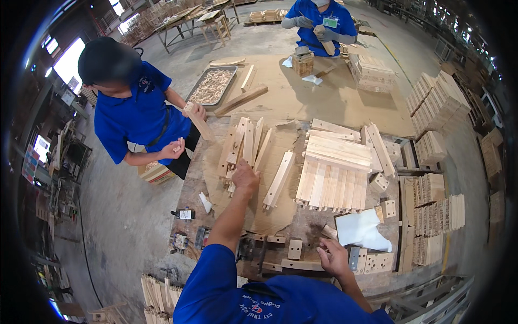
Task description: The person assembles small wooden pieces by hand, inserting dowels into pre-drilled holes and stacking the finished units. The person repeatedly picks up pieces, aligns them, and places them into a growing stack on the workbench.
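Observation:
My left hand (245, 177) reaches into a loose pile of pale wooden bars (249, 141) at the left of the worktable. Its fingers close about the near end of a bar, though my own hand partly hides the grip. My right hand (334, 257) hovers over the near edge with fingers apart, holding nothing. Close to its fingertips lies a small wood block (329, 231). Between the two hands rests a single drilled bar (279, 180). Right of that is a neat stack of bars (334, 175) with dowels in their ends.
A white foam sheet (364, 229) lies by drilled blocks (379, 263). A metal tray of dowels (213, 85) stands far left. One co-worker (143, 110) at the left holds a wooden piece; another (321, 27) works across the table. Stacked parts (431, 210) line the right.

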Demonstrator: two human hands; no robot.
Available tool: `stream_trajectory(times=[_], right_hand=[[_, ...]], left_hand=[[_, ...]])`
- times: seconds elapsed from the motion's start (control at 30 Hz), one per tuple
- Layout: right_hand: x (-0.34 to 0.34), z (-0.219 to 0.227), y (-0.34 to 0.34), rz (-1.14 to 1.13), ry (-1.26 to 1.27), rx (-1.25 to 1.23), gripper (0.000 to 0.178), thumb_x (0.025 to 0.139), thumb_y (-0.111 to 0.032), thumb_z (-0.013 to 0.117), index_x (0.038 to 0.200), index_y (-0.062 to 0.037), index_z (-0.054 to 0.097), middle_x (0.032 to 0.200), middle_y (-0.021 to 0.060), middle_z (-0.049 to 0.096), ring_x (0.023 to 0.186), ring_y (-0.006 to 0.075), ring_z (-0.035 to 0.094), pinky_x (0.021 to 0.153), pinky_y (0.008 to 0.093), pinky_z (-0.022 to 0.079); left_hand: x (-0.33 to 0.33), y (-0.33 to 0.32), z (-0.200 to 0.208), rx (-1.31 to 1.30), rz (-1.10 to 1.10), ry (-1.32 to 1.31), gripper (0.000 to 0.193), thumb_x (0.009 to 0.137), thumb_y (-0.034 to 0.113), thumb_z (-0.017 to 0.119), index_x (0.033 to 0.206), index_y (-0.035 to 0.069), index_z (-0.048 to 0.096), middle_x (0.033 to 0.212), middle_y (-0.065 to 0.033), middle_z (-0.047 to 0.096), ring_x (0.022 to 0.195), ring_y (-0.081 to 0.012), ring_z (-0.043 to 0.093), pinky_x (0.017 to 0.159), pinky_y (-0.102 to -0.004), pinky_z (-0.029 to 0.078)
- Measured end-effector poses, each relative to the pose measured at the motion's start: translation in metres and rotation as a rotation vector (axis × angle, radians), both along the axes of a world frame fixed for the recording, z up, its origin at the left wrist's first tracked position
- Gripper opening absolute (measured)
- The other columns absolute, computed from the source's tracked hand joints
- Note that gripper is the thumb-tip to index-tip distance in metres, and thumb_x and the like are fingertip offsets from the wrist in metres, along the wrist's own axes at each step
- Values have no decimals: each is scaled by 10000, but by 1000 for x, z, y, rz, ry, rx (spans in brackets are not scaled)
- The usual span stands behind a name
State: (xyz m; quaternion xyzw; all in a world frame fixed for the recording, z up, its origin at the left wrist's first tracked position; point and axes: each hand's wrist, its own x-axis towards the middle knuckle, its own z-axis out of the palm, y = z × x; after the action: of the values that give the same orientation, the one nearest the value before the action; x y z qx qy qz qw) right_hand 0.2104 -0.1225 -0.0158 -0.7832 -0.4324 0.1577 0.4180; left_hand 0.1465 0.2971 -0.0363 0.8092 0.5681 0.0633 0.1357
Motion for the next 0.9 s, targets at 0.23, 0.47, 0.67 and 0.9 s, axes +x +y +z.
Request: stream_trajectory(times=[0.23,0.47,0.67,0.9], right_hand=[[12,9,14,98,-65,-7,288,906,-112,745,1180,-28,712,991,148,713,891,336,718,766,389,588],[10,12,23,179,-48,-8,299,917,-134,738,1198,-36,703,1022,150,715,909,343,710,785,402,581],[-6,-2,17,243,1,-93,315,944,-203,705,1218,-48,695,1047,159,701,956,375,689,830,439,569],[-12,-11,12,279,-13,-137,323,947,-219,701,1232,-67,691,1054,161,699,970,383,685,847,450,569]], left_hand=[[-12,-6,-25,56,6,-119,673,851,353,833,1269,-43,487,1188,-254,670,1109,-411,682,940,-502,538],[-31,-20,-28,-122,9,-389,698,859,268,822,1333,-103,468,1156,-284,679,1094,-453,666,940,-506,524],[-53,-69,-33,-186,225,-623,798,859,291,828,1409,-107,408,1158,-299,673,1079,-438,678,943,-490,530],[-36,-115,-10,-150,-79,-185,873,853,464,800,1425,-60,401,1195,-298,666,1120,-445,677,944,-520,538]])
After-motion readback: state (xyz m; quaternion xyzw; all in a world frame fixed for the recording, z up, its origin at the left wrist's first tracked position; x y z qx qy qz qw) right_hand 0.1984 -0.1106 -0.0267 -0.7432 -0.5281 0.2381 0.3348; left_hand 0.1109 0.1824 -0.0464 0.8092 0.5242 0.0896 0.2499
